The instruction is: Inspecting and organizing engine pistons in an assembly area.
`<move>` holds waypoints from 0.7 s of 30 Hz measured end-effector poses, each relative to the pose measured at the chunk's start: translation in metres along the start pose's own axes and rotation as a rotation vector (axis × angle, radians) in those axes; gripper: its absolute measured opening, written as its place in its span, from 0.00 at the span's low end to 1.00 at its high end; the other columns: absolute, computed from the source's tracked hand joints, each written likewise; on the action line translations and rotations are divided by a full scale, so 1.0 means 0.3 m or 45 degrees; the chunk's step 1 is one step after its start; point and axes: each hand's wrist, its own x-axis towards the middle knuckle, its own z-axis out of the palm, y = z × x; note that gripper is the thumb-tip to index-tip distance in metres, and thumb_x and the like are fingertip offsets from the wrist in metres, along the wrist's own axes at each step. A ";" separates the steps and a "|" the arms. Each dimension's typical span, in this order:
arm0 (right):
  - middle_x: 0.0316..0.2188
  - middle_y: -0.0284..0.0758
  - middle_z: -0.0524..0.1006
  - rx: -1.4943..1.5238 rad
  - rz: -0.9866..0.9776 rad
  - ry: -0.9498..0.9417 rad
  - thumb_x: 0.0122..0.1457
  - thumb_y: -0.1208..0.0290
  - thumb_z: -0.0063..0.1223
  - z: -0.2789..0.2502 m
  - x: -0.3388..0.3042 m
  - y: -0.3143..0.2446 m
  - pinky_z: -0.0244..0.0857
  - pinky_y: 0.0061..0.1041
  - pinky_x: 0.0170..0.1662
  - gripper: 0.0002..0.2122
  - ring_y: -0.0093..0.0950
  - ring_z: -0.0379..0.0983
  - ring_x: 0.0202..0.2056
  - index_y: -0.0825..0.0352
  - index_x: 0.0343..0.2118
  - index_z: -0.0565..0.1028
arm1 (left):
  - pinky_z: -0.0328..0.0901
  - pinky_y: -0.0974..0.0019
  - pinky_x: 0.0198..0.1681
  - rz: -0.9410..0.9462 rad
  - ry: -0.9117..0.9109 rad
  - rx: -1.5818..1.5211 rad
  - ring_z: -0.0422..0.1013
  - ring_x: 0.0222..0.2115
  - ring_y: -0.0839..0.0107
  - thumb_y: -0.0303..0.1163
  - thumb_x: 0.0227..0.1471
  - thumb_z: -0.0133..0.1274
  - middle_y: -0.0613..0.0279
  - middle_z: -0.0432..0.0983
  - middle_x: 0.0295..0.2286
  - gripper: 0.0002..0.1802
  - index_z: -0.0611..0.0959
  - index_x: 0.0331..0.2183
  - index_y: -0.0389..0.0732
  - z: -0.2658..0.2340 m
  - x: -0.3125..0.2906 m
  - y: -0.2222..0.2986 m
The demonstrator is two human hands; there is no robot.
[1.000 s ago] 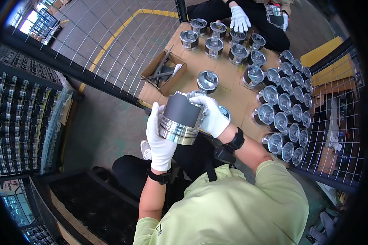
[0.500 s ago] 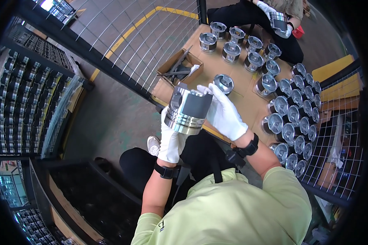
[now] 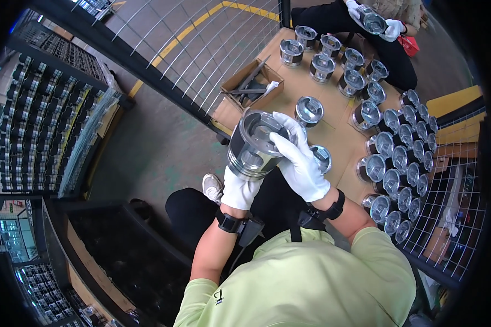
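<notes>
A metal piston with ring grooves round its lower end is held up in front of me, its hollow end tilted up toward me. My left hand, in a white glove, is closed under the grooved end; its fingers are mostly hidden behind the piston. The gloved right hand grips the upper right rim, fingers reaching over the hollow end. Beyond it, one piston stands on the cardboard sheet, and another piston is partly hidden by my right hand.
Several pistons stand in rows at the right. An open cardboard box holds dark tools beside the wire mesh. Across the sheet, a co-worker's gloved hand holds a piston. A loaded rack stands at left.
The piston has turned in my hands, so its hollow end now shows instead of its dark side. My right fingers have shifted over the rim. The whole view has shifted slightly.
</notes>
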 end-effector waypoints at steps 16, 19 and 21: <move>0.58 0.45 0.68 -0.515 -0.534 -0.412 0.44 0.60 0.75 0.015 -0.022 -0.004 0.57 0.35 0.64 0.51 0.38 0.64 0.61 0.67 0.67 0.53 | 0.54 0.57 0.66 0.181 -0.677 0.045 0.59 0.61 0.65 0.40 0.66 0.42 0.60 0.63 0.60 0.26 0.64 0.62 0.44 0.009 0.004 -0.029; 0.55 0.46 0.70 -0.925 -0.480 -0.431 0.42 0.57 0.76 -0.011 -0.026 -0.084 0.60 0.35 0.61 0.51 0.40 0.68 0.58 0.69 0.66 0.55 | 0.57 0.56 0.65 0.206 -0.562 0.106 0.60 0.61 0.63 0.39 0.67 0.41 0.59 0.63 0.60 0.26 0.63 0.63 0.44 0.002 0.002 -0.017; 0.57 0.45 0.68 -1.219 -0.451 -0.374 0.39 0.60 0.78 -0.031 -0.030 -0.128 0.60 0.33 0.62 0.52 0.36 0.67 0.59 0.69 0.66 0.56 | 0.59 0.56 0.64 0.218 -0.369 0.253 0.62 0.60 0.61 0.38 0.67 0.41 0.58 0.63 0.59 0.27 0.62 0.63 0.44 0.005 -0.003 -0.009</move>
